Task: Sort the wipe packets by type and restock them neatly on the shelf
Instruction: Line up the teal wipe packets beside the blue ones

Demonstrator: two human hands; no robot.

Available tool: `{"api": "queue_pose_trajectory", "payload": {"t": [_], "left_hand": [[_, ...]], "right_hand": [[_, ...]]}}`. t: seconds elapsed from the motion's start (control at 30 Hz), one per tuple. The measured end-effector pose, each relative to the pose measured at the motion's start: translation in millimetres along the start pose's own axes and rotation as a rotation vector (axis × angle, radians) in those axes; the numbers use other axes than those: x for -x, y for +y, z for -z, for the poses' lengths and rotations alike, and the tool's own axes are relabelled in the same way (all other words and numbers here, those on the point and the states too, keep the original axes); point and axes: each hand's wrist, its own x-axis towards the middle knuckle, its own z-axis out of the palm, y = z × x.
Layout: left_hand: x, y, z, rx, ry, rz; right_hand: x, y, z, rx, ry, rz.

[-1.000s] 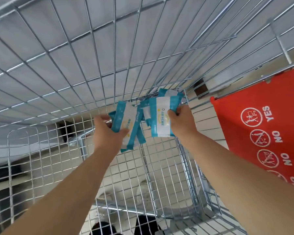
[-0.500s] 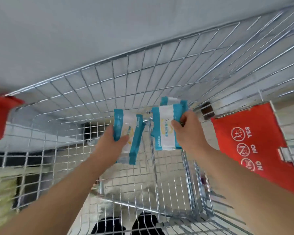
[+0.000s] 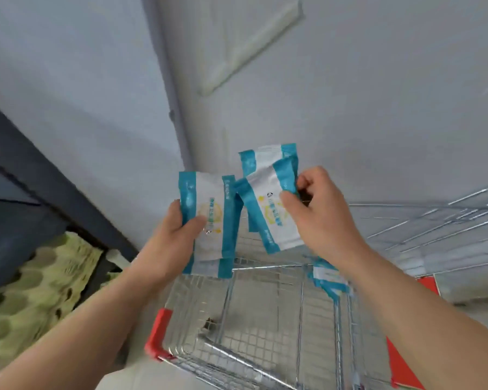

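Note:
My left hand (image 3: 171, 237) grips white wipe packets with teal side bands (image 3: 209, 215), thumb across the front; a second packet shows behind the first at the bottom. My right hand (image 3: 319, 212) pinches another pair of the same teal-and-white packets (image 3: 268, 204), one fanned out behind the other. Both bundles are held up above the wire shopping cart (image 3: 265, 313). More teal-and-white packets (image 3: 328, 277) lie below my right forearm at the cart's side; what they rest on is unclear.
The cart has red corner bumpers (image 3: 158, 330) and a red panel (image 3: 400, 361) at the right. A dark blue shelf unit (image 3: 31, 175) stands to the left, with a green dimpled tray (image 3: 31, 294) below it. A grey wall (image 3: 350, 94) is ahead.
Both hands have lifted the packets up out of the cart, and the view has swung up to the wall and the shelf on the left. The cart now lies below the hands.

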Motion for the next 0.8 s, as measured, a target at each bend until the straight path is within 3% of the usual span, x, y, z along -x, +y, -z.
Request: {"api": "queue_pose_trajectory", "payload": {"t": [0.47, 0.8], "left_hand": [[201.5, 39.6, 363.9, 0.062, 0.455, -0.163], [229.4, 63.6, 525.8, 0.181, 0.638, -0.191]], "right_hand": [[88.7, -355.7, -173.5, -0.276, -0.149, 0.264], [88.8, -499.3, -285.1, -0.285, -0.227, 0.260]]}}
